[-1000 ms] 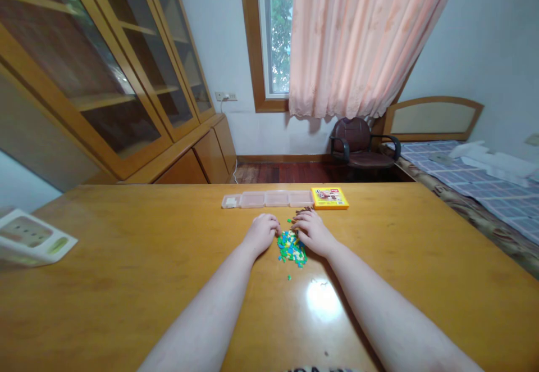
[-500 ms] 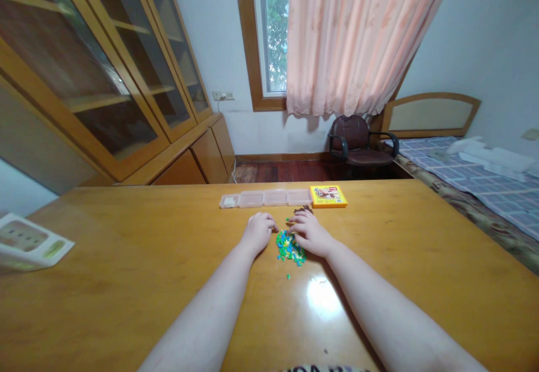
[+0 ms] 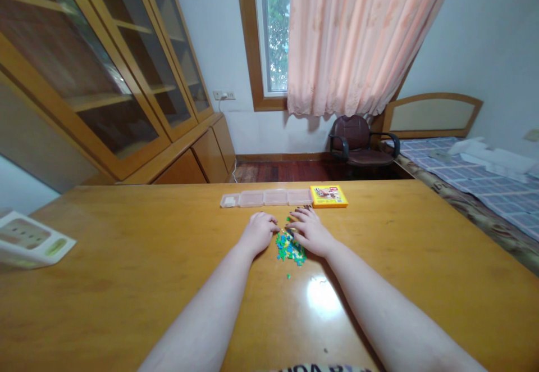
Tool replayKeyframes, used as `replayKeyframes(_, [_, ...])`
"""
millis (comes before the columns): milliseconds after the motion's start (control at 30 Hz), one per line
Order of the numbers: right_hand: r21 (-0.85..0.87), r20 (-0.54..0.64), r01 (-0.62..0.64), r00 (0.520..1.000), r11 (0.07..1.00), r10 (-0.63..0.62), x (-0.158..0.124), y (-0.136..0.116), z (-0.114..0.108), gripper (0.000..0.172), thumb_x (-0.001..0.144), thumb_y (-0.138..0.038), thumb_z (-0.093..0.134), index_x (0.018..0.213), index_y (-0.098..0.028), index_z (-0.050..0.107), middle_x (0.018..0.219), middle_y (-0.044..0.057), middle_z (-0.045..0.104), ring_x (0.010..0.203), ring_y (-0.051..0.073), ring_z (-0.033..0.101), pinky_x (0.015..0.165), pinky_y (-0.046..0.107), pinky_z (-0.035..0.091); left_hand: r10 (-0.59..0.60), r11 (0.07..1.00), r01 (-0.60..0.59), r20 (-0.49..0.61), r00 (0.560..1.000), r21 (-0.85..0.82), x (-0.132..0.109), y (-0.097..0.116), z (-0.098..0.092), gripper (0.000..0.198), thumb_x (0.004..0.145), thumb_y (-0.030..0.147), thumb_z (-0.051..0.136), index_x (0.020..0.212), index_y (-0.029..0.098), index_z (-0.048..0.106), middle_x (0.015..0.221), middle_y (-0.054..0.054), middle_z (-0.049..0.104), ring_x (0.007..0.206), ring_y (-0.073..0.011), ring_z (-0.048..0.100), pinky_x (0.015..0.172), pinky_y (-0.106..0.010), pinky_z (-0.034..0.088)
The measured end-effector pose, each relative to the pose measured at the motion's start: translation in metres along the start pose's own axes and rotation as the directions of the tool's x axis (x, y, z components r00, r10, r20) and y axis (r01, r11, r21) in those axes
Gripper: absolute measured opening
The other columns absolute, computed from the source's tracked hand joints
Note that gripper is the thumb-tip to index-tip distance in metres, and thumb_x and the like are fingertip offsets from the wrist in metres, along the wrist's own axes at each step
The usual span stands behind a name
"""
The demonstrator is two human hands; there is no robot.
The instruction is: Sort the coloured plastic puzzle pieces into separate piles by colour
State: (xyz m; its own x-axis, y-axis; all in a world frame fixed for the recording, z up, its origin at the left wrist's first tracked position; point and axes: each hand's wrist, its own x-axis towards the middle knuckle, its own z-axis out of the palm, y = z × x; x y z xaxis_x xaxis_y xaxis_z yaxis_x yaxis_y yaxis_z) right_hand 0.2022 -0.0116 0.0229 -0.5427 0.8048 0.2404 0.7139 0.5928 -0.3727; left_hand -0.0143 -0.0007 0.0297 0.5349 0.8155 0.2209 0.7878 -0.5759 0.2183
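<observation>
A small pile of tiny coloured pieces [image 3: 288,249], green, blue, yellow and white, lies on the wooden table [image 3: 126,259]. My left hand [image 3: 259,231] rests at the pile's left edge with its fingers curled under. My right hand [image 3: 309,229] lies over the pile's upper right, fingers spread and bent down onto the pieces. The fingertips of both hands nearly meet above the pile. Whether either hand pinches a piece is too small to see. One stray green piece [image 3: 288,276] sits just below the pile.
A clear plastic box with several compartments [image 3: 265,198] and a yellow box [image 3: 329,196] stand at the table's far edge. A white container [image 3: 29,240] sits at the far left. Beyond are a glass-fronted cabinet, a dark chair [image 3: 357,144] and a bed at right.
Both hands stay at the pile; the right hand's fingers have shifted slightly over the pieces. The view has moved a little.
</observation>
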Motion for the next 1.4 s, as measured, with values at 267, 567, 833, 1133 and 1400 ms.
replayKeyframes(267, [-0.011,0.072,0.012,0.997,1.000,-0.011,0.000,-0.002,0.002,0.033,0.085,-0.040,0.051,0.115,-0.034,0.063,0.142,0.004,0.042,0.134,0.033,0.024,0.108,0.058,0.008,-0.024,0.999,0.025,-0.034,0.999,0.029,-0.002,0.002,-0.003,0.015,0.079,0.018,0.063,0.075,0.026,0.074,0.098,-0.003,0.069,0.095,-0.0212,0.056,0.087,-0.039,0.039])
replayKeyframes(567, [0.035,-0.027,0.048,0.999,0.998,-0.047,0.000,0.001,-0.003,0.027,0.085,-0.029,0.050,0.103,-0.029,0.070,0.127,0.005,0.056,0.127,0.028,0.035,0.108,0.053,0.018,0.018,0.998,-0.020,0.025,1.000,0.066,0.000,0.003,-0.001,0.015,0.080,0.021,0.063,0.087,0.031,0.074,0.103,-0.002,0.069,0.097,-0.0208,0.055,0.089,-0.039,0.038])
replayKeyframes(833, [-0.033,0.036,0.001,0.999,0.999,0.000,0.000,0.001,0.003,0.031,0.087,-0.038,0.049,0.113,-0.032,0.065,0.138,0.006,0.046,0.132,0.031,0.027,0.108,0.057,0.011,-0.110,0.992,0.113,-0.046,0.993,0.058,0.000,0.001,-0.003,0.017,0.083,0.020,0.059,0.088,0.028,0.074,0.107,-0.004,0.067,0.100,-0.0212,0.056,0.090,-0.038,0.038])
replayKeyframes(1133, [-0.013,-0.097,-0.127,0.987,0.992,0.125,0.002,0.006,0.005,0.032,0.091,-0.033,0.042,0.113,-0.026,0.065,0.128,0.007,0.054,0.127,0.027,0.033,0.108,0.053,0.017,0.032,0.997,-0.035,0.053,0.998,0.062,0.000,0.003,-0.007,0.016,0.081,0.021,0.062,0.084,0.030,0.074,0.098,-0.001,0.070,0.095,-0.0196,0.055,0.088,-0.038,0.036])
replayKeyframes(1400, [-0.018,-0.067,-0.075,0.995,0.997,0.074,0.000,0.005,0.005,0.028,0.086,-0.028,0.049,0.106,-0.030,0.068,0.130,0.004,0.052,0.127,0.027,0.033,0.107,0.053,0.016,-0.053,0.984,0.045,0.041,0.998,0.175,-0.003,0.015,-0.020,0.021,0.085,0.022,0.053,0.090,0.027,0.073,0.103,-0.005,0.068,0.099,-0.0223,0.055,0.090,-0.039,0.037])
